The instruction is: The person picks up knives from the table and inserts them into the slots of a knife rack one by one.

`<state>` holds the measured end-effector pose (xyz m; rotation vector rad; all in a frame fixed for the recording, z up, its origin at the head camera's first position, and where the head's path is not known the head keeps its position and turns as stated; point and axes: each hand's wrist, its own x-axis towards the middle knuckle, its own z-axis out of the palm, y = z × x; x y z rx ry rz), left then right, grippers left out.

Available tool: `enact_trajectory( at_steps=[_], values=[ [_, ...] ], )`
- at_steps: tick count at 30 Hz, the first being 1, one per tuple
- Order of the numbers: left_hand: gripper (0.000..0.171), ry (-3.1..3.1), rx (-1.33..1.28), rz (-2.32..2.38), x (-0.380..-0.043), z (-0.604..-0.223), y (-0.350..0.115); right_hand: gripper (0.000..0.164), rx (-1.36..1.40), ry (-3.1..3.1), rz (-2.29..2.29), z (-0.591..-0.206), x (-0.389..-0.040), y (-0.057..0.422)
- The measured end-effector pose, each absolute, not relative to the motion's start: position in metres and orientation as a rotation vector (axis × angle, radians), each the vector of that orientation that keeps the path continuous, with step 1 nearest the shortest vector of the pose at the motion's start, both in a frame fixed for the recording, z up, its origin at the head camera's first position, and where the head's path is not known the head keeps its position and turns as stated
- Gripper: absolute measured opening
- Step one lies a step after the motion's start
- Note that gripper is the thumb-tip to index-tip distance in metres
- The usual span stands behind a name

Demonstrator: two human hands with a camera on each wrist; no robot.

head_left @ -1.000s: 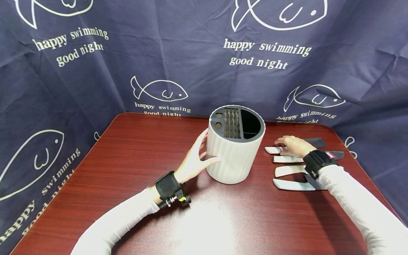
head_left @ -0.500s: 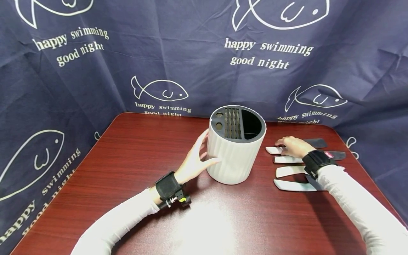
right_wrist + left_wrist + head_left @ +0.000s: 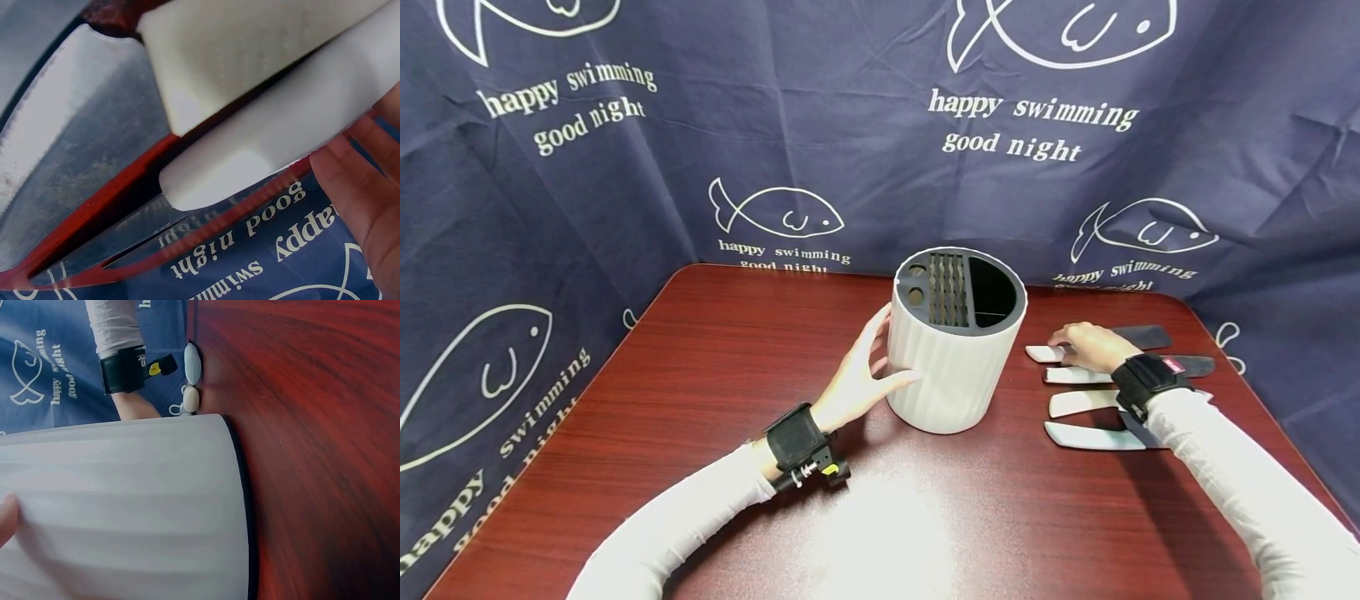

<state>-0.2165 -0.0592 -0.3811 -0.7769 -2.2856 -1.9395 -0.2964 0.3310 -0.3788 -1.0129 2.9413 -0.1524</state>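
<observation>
At the left, a navy curtain (image 3: pixel 760 125) printed with white fish and lettering hangs behind the reddish-brown table (image 3: pixel 737 333). A white sleeve (image 3: pixel 685 508) leads to a black wristband (image 3: pixel 796 437) and the left hand (image 3: pixel 853 379), spread, its thumb and fingers apart, resting against the near left side of the knife block (image 3: pixel 951 379). This ribbed white cylinder stands upright on the table; its dark grey top has two round holes at left, wavy slots in the middle and a large half-round opening at right. Farther right, four knives lie side by side, handles toward the block. The right hand (image 3: pixel 1092 346) curls over the farthest knife (image 3: pixel 1142 337), gripping its white handle. Nearer lie the white-handled knife (image 3: pixel 1078 376), the cream-handled knife (image 3: pixel 1081 404) and, nearest, the pale-blue-handled knife (image 3: pixel 1093 436), the last two partly hidden by the right wrist and sleeve.
</observation>
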Motion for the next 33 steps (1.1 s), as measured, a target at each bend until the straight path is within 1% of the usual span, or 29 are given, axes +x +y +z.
enact_trajectory(
  at_steps=[18,25,33],
  values=[
    [0.096,-2.287,-0.785,-1.934,-0.216,-0.38,-0.059,0.027,-1.022,2.961,-0.169,-0.376,-0.295,0.333],
    [0.096,-2.298,-0.774,-1.935,-0.216,-0.381,-0.06,0.027,-1.077,3.004,-0.266,-0.366,-0.296,0.339],
    [0.096,-2.291,-0.78,-1.94,-0.216,-0.381,-0.059,0.029,-1.057,3.076,-0.331,-0.353,-0.295,0.347]
  ],
)
